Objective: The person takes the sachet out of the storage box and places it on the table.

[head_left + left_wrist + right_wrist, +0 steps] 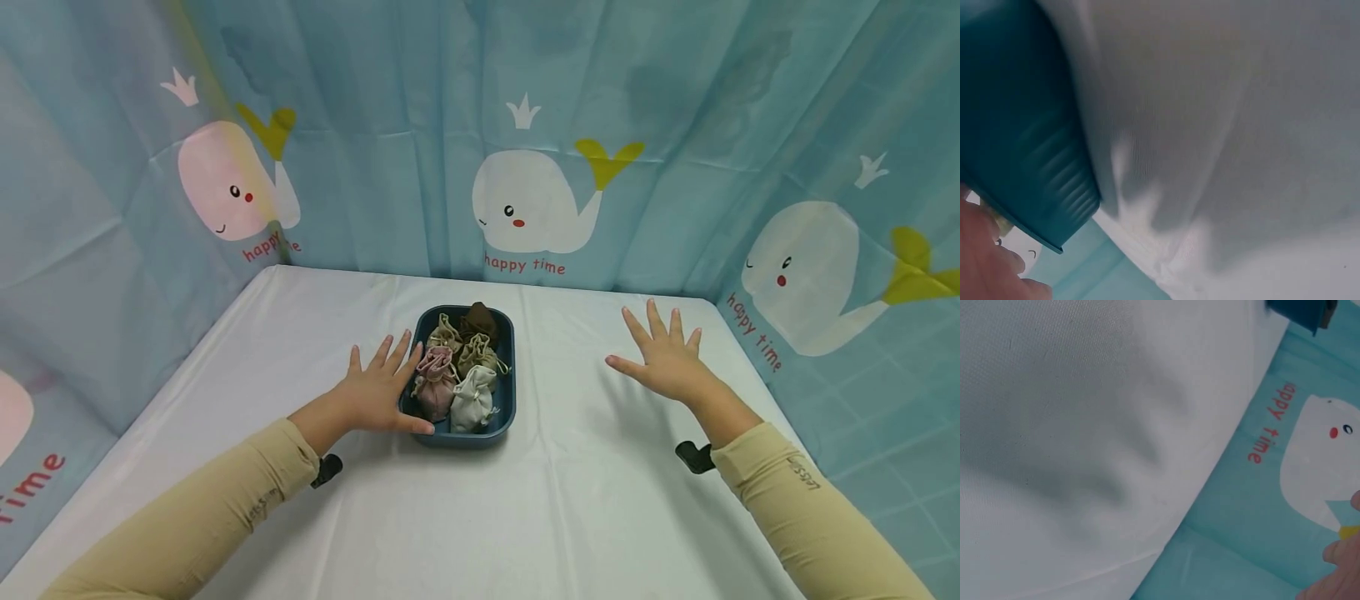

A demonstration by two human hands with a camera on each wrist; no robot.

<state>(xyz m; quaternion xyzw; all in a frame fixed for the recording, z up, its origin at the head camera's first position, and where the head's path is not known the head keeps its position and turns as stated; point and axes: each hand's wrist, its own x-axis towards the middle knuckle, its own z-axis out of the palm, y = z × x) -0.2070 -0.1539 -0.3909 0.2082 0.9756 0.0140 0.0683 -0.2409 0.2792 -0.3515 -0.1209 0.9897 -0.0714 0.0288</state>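
A dark blue rectangular bin (504, 417) stands mid-table, holding several small drawstring pouches. Among them are a white pouch (473, 400), a dusty pink pouch (434, 397), an olive pouch (477, 354) and a dark brown one (480, 321) at the far end. Fingers spread, my left hand (378, 396) is at the bin's left side, its thumb and fingertips overlapping the rim in the head view; whether it touches cannot be told. Off to the right, my right hand (667, 358) is held above the cloth with fingers spread and nothing in it.
White cloth (570, 517) covers the table. Around its back and sides hangs a light blue curtain (360, 200) printed with whales. Dark wrist devices (695, 457) show below both wrists.
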